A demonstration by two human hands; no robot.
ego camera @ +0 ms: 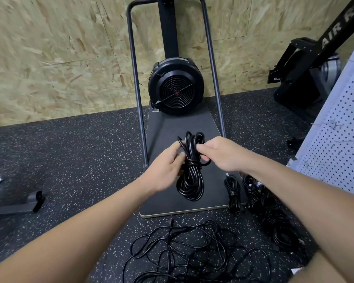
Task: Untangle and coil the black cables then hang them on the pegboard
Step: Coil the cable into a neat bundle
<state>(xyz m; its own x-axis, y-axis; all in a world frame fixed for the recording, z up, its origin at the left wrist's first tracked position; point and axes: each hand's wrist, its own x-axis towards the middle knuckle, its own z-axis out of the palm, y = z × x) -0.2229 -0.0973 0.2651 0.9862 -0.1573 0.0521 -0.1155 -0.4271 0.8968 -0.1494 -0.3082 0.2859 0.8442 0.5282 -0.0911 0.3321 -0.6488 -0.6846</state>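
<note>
I hold a coiled black cable (190, 180) upright in front of me, wrapped around its middle by its own end. My left hand (165, 168) grips the coil at the wrap from the left. My right hand (221, 153) pinches the upper loops from the right. A loose tangle of black cable (184, 252) lies on the floor below my arms. Several coiled black cables (233, 193) lie on the floor at the right, beside the white pegboard (339, 144), which stands at the right edge.
A black fan machine (176, 88) with a grey tube frame stands on a dark base board (168, 131) against the chipboard wall. Another black machine (307, 70) sits at the back right. A grey metal foot (16, 205) lies at the left on the speckled rubber floor.
</note>
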